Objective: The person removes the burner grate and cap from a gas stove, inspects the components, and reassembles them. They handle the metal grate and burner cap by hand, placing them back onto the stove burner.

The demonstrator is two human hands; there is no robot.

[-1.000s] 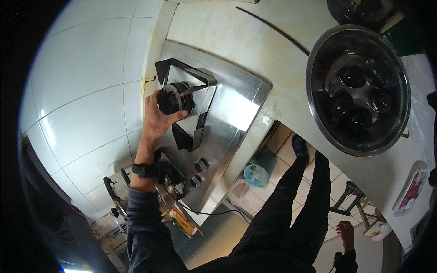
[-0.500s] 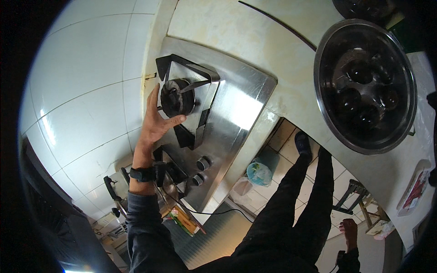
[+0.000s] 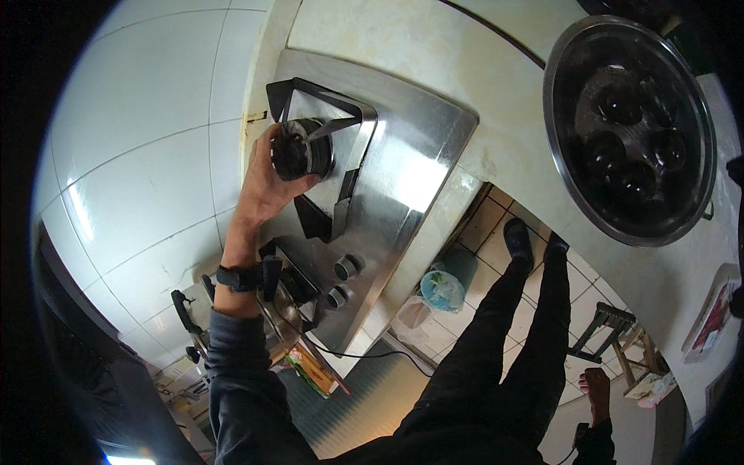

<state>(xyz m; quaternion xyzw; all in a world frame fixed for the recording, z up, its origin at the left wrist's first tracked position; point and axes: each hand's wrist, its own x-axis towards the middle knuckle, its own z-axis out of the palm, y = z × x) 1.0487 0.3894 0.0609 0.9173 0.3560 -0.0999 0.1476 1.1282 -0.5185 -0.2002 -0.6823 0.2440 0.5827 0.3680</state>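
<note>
My left hand [image 3: 277,167] has its thumb and fingers round the black round burner [image 3: 298,153] of a stainless steel gas hob [image 3: 403,159], inside a black pan support [image 3: 314,225]. Two knobs [image 3: 346,266] sit on the hob below it. My right hand [image 3: 595,387] hangs low at the right, beside my leg, its fingers curled with nothing visible in them.
A large steel bowl [image 3: 566,170] holding several dark round objects stands on the pale counter [image 3: 519,132], near a packaged tray [image 3: 709,318]. A pot [image 3: 283,337] sits at the lower left. Below are a bucket with a bag [image 3: 444,290] and stools [image 3: 597,333].
Half a second ago my left fingers were straighter alongside the burner; now they curve round it again. The hob and bowl appear slightly higher in the view.
</note>
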